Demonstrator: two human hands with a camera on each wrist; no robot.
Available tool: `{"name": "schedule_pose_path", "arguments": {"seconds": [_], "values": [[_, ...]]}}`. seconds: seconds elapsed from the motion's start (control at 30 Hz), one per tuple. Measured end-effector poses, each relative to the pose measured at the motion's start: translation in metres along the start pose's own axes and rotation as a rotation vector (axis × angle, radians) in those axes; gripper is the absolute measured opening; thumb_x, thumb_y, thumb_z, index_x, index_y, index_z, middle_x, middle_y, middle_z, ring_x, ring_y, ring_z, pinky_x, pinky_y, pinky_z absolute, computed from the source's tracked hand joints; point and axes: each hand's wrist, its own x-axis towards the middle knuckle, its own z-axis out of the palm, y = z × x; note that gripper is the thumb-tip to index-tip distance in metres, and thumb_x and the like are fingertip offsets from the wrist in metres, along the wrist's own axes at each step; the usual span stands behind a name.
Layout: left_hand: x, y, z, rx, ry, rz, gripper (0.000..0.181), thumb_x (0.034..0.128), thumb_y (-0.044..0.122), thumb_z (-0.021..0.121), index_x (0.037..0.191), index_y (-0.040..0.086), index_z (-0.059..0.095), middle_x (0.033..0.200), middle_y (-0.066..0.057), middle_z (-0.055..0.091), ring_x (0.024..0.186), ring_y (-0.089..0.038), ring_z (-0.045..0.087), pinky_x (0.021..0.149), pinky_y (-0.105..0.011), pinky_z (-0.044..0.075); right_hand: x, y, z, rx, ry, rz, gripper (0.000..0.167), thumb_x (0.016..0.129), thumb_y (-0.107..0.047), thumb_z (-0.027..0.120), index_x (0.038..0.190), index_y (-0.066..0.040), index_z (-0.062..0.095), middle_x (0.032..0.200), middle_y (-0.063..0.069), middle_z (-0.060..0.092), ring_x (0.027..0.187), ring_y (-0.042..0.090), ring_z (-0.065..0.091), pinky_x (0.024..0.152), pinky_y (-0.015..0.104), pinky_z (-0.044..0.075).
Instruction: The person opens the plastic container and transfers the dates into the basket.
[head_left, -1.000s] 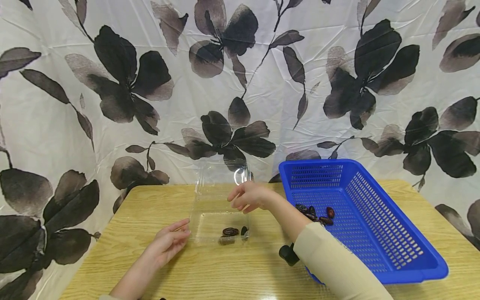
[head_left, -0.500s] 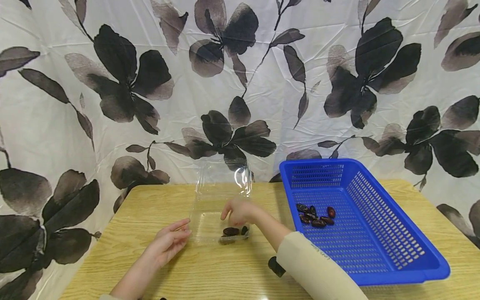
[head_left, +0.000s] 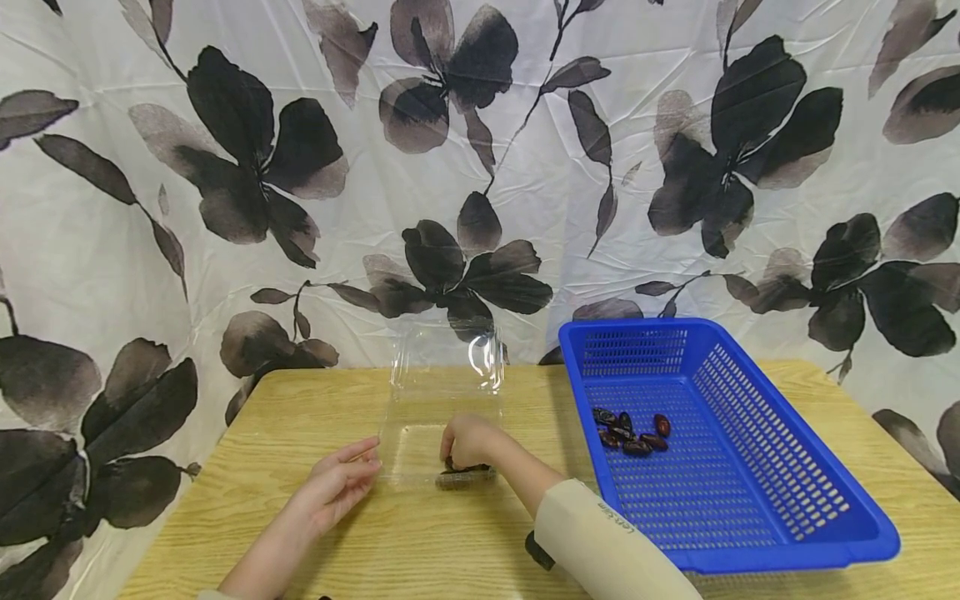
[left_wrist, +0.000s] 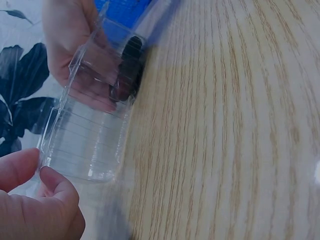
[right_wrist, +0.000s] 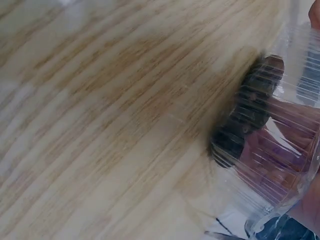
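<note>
A clear plastic clamshell container (head_left: 408, 450) lies on the table with its lid (head_left: 442, 358) raised behind. My left hand (head_left: 337, 486) holds its left side; in the left wrist view, thumb and finger pinch the thin rim. My right hand (head_left: 474, 442) reaches down inside, fingers curled onto a dark date (head_left: 450, 463) near the front right corner. Through the ribbed wall in the right wrist view, several dates (right_wrist: 245, 112) lie in a row against the fingers (right_wrist: 280, 155). The hand partly covers them from above.
A blue perforated basket (head_left: 750, 554) stands at the right, with several dates (head_left: 636, 447) grouped by its left side. A black object (head_left: 538, 551) sits by the right sleeve. Behind the wooden table (head_left: 420, 550) hangs a floral cloth (head_left: 600, 275).
My right hand has come down from above the container into it, its fingers now on a date there. The sleeve has moved left, uncovering dates in the basket. My left hand stays put.
</note>
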Motion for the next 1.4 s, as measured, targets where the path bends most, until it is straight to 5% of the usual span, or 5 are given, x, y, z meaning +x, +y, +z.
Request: {"name": "schedule_pose_path", "arguments": {"seconds": [0.13,0.3,0.47,0.97,1.4], "values": [[0.0,0.0,0.001,0.009,0.012,0.006,0.062,0.0894,-0.009,0.051,0.143,-0.01,0.02,0.097,-0.001,0.047,0.082,-0.005,0.05,0.071,-0.015,0.045,-0.001,0.001,0.001,0.005,0.02,-0.016,0.015,0.077,0.005,0.07,0.083,-0.009,0.074,0.086,-0.002,0.066,0.078,0.011,0.054,0.072,0.025,0.047],[0.001,-0.001,0.0,0.01,0.012,0.004,0.063,0.0891,-0.009,0.053,0.143,-0.01,0.02,0.098,-0.002,0.047,0.083,-0.006,0.05,0.072,-0.016,0.046,-0.002,0.003,0.001,0.115,0.012,-0.012,0.012,0.078,0.004,0.07,0.085,-0.006,0.072,0.082,0.001,0.063,0.069,0.012,0.053,0.062,0.025,0.046],[0.0,-0.001,0.0,0.014,0.009,0.0,0.063,0.0896,-0.008,0.052,0.143,-0.009,0.02,0.099,-0.002,0.047,0.084,-0.006,0.05,0.073,-0.016,0.046,-0.001,0.005,-0.001,0.28,-0.007,0.003,0.014,0.079,0.007,0.068,0.091,-0.002,0.07,0.083,0.004,0.061,0.068,0.013,0.05,0.056,0.024,0.042],[0.0,-0.001,-0.001,0.025,0.012,-0.006,0.064,0.0899,-0.007,0.053,0.144,-0.009,0.019,0.103,-0.002,0.047,0.085,-0.006,0.05,0.074,-0.016,0.046,0.003,0.001,-0.013,0.922,-0.096,0.091,0.028,0.086,0.009,0.057,0.114,0.007,0.059,0.096,0.013,0.06,0.081,0.019,0.059,0.077,0.032,0.052],[-0.001,0.0,-0.001,0.044,-0.004,-0.004,0.061,0.092,-0.006,0.05,0.144,-0.008,0.018,0.106,-0.003,0.044,0.085,-0.006,0.049,0.074,-0.016,0.045,-0.007,-0.018,-0.037,1.095,0.0,0.082,0.034,0.088,0.006,0.057,0.122,0.007,0.056,0.105,0.017,0.061,0.084,0.019,0.059,0.079,0.034,0.051]]}}
